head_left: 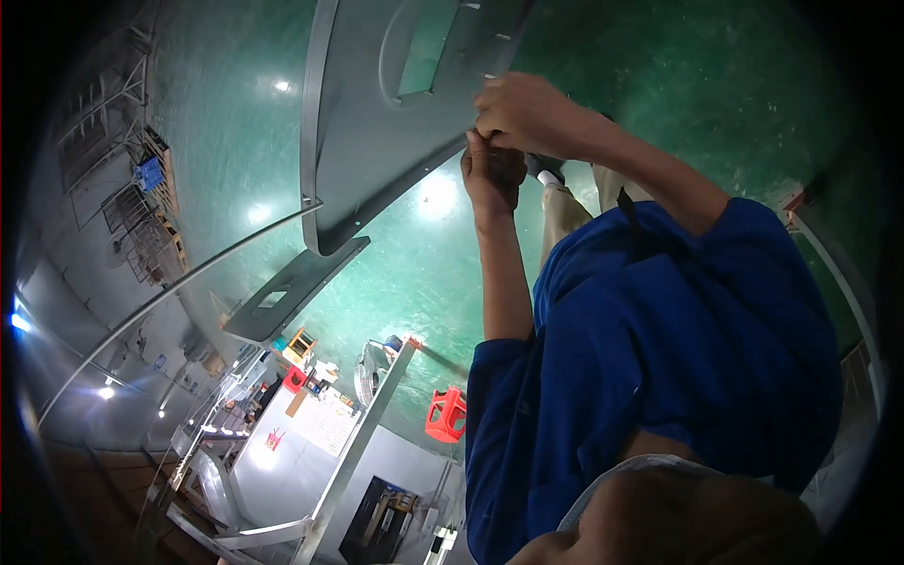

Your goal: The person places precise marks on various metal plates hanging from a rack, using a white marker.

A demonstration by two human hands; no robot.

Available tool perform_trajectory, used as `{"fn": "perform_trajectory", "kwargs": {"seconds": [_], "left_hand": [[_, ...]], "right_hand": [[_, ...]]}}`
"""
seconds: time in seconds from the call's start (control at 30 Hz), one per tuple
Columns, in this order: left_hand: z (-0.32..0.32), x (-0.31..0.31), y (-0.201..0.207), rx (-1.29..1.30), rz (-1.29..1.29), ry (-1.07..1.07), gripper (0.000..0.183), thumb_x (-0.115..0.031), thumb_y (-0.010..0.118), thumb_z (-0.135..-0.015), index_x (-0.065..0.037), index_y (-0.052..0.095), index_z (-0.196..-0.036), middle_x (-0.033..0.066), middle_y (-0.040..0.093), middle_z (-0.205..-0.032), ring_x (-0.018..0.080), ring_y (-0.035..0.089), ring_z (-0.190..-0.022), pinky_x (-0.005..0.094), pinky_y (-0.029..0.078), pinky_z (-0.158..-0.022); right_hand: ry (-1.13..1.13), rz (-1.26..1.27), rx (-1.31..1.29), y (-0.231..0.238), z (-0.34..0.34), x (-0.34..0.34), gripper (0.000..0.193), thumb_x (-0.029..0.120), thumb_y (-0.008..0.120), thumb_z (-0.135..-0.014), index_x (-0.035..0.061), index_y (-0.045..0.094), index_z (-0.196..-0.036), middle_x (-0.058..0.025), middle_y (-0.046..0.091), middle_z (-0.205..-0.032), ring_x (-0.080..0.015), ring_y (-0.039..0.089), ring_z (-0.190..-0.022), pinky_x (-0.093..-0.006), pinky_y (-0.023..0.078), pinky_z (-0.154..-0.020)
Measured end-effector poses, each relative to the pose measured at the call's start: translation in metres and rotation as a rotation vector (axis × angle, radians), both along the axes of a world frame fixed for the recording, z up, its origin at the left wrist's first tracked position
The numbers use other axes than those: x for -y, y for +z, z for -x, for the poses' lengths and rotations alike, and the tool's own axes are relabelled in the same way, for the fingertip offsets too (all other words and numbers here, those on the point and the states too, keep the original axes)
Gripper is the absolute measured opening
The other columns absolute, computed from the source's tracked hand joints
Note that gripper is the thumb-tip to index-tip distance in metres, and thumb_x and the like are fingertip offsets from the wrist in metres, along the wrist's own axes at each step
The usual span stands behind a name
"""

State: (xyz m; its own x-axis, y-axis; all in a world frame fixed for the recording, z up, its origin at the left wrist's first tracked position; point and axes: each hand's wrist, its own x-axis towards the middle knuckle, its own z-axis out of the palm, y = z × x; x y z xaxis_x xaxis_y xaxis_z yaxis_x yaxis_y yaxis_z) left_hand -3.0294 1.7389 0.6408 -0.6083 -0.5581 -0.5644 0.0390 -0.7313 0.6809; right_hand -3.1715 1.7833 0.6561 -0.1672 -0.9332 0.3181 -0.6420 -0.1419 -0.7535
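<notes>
Large grey panel (363, 132) lies left of the right hand (527, 115) and left hand (494, 174), its lower edge slanting up to both — right uppermost in view — fingers curled, object gripped, if any, indeterminable.

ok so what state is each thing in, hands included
Large flat grey panel: rectangular opening uncovered
Bare left hand: fingers bent near the large panel's edge, grip unclear
Bare right hand: fingers curled at that edge, grip unclear
Smaller dark-grey panel: opening uncovered
Red plastic stool: unoccupied
Small white lamp: lit
Round pale fan: spinning or still, cannot tell
</notes>
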Motion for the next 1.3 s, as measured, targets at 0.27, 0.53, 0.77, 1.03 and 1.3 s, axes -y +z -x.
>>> {"fn": "perform_trajectory", "kwargs": {"seconds": [0.27,0.53,0.77,1.03,1.3], "left_hand": [[0.007,-0.012,-0.001,0.046,0.007,0.056,0.044,-0.049,0.036,-0.092,-0.008,0.051,-0.089,-0.0023,0.046,-0.063,0.0068,0.039,-0.045,0.0210,0.027,-0.039],[-0.011,-0.017,-0.001,-0.010,-0.068,0.068,0.036,-0.042,0.041,-0.092,-0.008,0.053,-0.094,-0.0023,0.040,-0.060,0.0071,0.034,-0.045,0.0210,0.022,-0.036],[-0.082,-0.013,0.009,-0.091,-0.191,0.178,0.019,-0.025,0.046,-0.091,-0.007,0.052,-0.089,-0.0026,0.032,-0.057,0.0068,0.027,-0.043,0.0192,0.019,-0.033],[-0.113,0.034,0.014,-0.139,0.038,0.385,0.017,-0.024,0.045,-0.092,-0.009,0.054,-0.094,-0.0041,0.036,-0.059,0.0046,0.028,-0.046,0.0177,0.019,-0.033],[-0.104,0.053,0.014,-0.098,0.078,0.289,0.019,-0.025,0.049,-0.090,-0.009,0.054,-0.099,-0.0051,0.035,-0.059,0.0045,0.028,-0.046,0.0176,0.019,-0.034]], "right_hand": [[-0.052,0.007,-0.038,-0.008,-0.014,-0.007,0.004,0.009,0.059,-0.064,0.0061,0.057,-0.065,-0.0060,0.057,-0.072,-0.0249,0.055,-0.073,-0.0389,0.042,-0.064],[-0.151,0.008,0.433,0.004,-0.014,-0.022,0.012,0.004,0.065,-0.069,0.0033,0.062,-0.081,-0.0064,0.061,-0.077,-0.0197,0.059,-0.073,-0.0307,0.046,-0.069],[-0.519,0.220,0.855,-0.032,-0.039,-0.013,0.014,-0.003,0.063,-0.074,-0.0001,0.063,-0.087,-0.0066,0.064,-0.088,-0.0119,0.060,-0.082,-0.0238,0.048,-0.073],[-0.562,0.363,0.867,-0.045,-0.064,0.001,0.017,-0.010,0.061,-0.072,-0.0021,0.064,-0.087,-0.0105,0.065,-0.092,-0.0144,0.062,-0.088,-0.0250,0.048,-0.078],[-0.759,0.483,0.456,-0.049,-0.072,0.026,0.016,0.000,0.070,-0.069,0.0046,0.068,-0.084,-0.0043,0.068,-0.084,-0.0121,0.065,-0.077,-0.0225,0.050,-0.070]]}}
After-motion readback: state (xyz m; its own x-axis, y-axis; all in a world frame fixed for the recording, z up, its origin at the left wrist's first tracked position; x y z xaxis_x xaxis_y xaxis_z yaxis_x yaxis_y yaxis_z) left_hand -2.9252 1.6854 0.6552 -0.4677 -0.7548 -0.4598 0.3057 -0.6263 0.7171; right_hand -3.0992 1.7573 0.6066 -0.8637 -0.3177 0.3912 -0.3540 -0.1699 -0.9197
